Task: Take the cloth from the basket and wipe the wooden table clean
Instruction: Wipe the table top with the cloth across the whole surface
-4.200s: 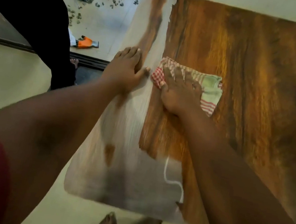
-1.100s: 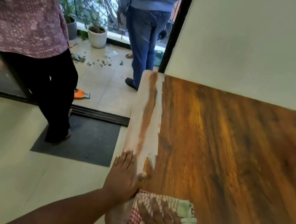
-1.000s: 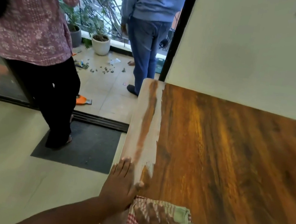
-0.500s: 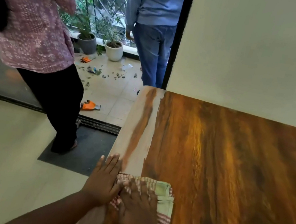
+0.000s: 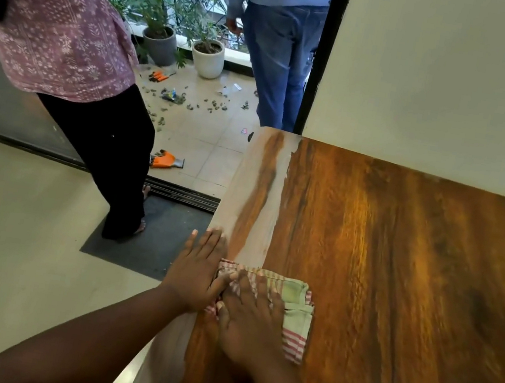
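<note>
Right hand: fingers straight, spread slightly, pressed flat on the cloth, curled round nothing. Left hand: fingers straight and together, flat on the table's left edge, thumb touching the cloth. Cloth: folded into a rough rectangle, thin woven fabric, red-and-white stripes with a pale green band; lies at the near left part of the wooden table. Tabletop: glossy dark-brown grain, with a pale matte strip along its left side.

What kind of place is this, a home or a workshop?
Probably a home: a wooden table stands against a plain wall, beside a doorway to a tiled balcony with potted plants and a doormat.
</note>
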